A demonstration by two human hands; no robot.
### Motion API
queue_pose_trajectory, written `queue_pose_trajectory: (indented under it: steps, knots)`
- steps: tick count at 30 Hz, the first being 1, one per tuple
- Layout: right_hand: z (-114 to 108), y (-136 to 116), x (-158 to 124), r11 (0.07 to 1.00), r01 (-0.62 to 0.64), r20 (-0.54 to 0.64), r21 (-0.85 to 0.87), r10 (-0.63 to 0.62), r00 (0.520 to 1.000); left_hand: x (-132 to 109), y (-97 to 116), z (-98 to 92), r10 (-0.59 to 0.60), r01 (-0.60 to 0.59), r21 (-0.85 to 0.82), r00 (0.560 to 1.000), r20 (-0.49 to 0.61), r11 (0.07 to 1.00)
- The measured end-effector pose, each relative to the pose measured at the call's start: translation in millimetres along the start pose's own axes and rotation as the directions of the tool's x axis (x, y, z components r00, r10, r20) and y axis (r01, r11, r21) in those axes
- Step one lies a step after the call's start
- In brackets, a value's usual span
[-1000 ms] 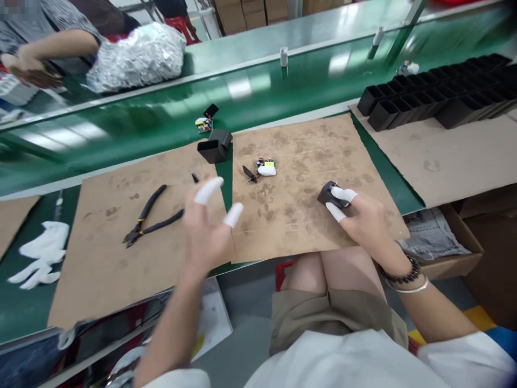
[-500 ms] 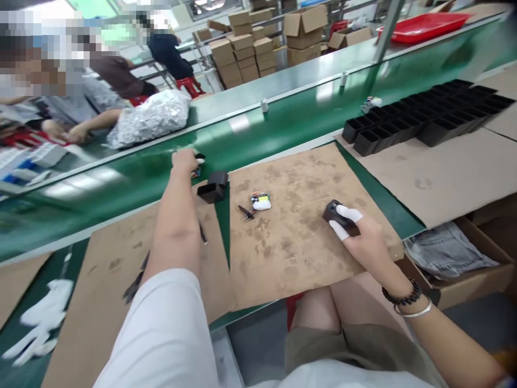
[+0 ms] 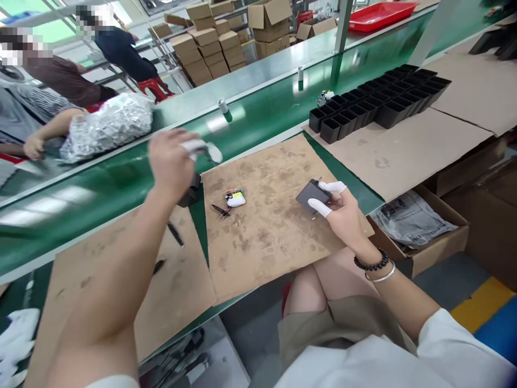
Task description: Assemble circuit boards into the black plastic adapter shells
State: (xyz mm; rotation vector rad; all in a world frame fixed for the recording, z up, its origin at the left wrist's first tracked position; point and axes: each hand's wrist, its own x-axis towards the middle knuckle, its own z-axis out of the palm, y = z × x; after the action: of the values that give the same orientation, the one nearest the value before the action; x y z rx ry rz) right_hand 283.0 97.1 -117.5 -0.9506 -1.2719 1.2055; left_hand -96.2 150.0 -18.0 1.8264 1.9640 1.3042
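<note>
My right hand, with white covers on thumb and forefinger, grips a small black plastic case above the right part of the cardboard mat. My left hand is raised over the green belt's near edge, closed on a small blurred circuit board with a white blob on it. Partly behind that wrist stand black cases. On the mat lies another circuit board with a white blob and a yellow part; a dark plug-like piece lies beside it.
Rows of open black cases stand on cardboard at the right. A green conveyor belt runs behind. Across it, a person's arm is by a silvery bag. White gloves lie at left, a carton below right.
My left hand has lifted up and back from the belt edge with the circuit board. My right hand has turned the black case so its flat side shows. The view has shifted right.
</note>
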Motion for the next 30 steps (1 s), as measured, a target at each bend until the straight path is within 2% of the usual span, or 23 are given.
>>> queue_pose_trajectory:
  steps: [1, 2, 4, 6, 8, 9, 11, 13, 16, 19, 22, 25, 30]
  knots:
    - [0.1, -2.3, -1.3, 1.000, 0.009, -0.014, 0.009, -0.009, 1.000, -12.8, 10.3, 10.5, 0.077, -0.091, 0.105, 0.988, 0.132, 0.990]
    - [0.0, -5.0, -3.5, 0.999, 0.030, -0.015, -0.013, -0.031, 0.999, -26.1, 20.9, 19.6, 0.126, -0.169, 0.156, 0.959, 0.255, 0.973]
    - [-0.6, -11.1, -10.2, 0.988, 0.096, 0.017, -0.124, -0.095, 0.995, -52.6, 44.3, 31.7, 0.174, -0.247, 0.170, 0.918, 0.357, 0.954]
    - [-1.1, -17.9, -18.7, 0.950, 0.171, 0.052, -0.262, -0.163, 0.985, -76.8, 71.8, 37.4, 0.184, -0.227, 0.077, 0.911, 0.368, 0.971]
    - [-1.2, -24.9, -27.1, 0.913, 0.219, 0.078, -0.345, -0.204, 0.976, -97.4, 101.5, 42.0, 0.201, -0.178, -0.098, 0.904, 0.376, 0.979]
    - [-1.3, -28.4, -30.7, 0.902, 0.234, 0.098, -0.364, -0.212, 0.972, -106.0, 115.6, 45.3, 0.221, -0.159, -0.182, 0.889, 0.401, 0.970]
    - [-2.2, -34.4, -36.5, 0.887, 0.272, 0.150, -0.374, -0.231, 0.961, -119.8, 138.4, 54.8, 0.269, -0.133, -0.295, 0.830, 0.489, 0.946]
    - [-5.1, -38.3, -40.6, 0.872, 0.310, 0.197, -0.378, -0.251, 0.948, -129.4, 150.8, 66.1, 0.299, -0.111, -0.350, 0.783, 0.546, 0.930]
    - [-11.5, -37.4, -44.9, 0.847, 0.349, 0.239, -0.400, -0.271, 0.932, -138.0, 150.1, 80.8, 0.288, -0.051, -0.396, 0.773, 0.566, 0.917]
    - [-16.1, -26.4, -45.7, 0.826, 0.378, 0.295, -0.418, -0.270, 0.916, -143.3, 135.4, 91.0, 0.197, 0.113, -0.427, 0.764, 0.615, 0.897]
    - [-17.9, -9.4, -41.5, 0.760, 0.504, 0.399, -0.410, -0.348, 0.849, -148.3, 120.1, 96.5, 0.071, 0.247, -0.372, 0.744, 0.665, 0.895]
    - [-19.9, 4.7, -36.0, 0.646, 0.655, 0.477, -0.391, -0.466, 0.745, -152.8, 114.3, 97.5, 0.050, 0.191, -0.302, 0.767, 0.640, 0.934]
    - [-26.5, 7.7, -31.2, 0.548, 0.742, 0.548, -0.387, -0.510, 0.663, -155.5, 122.6, 95.9, 0.187, -0.027, -0.250, 0.744, 0.642, 0.968]
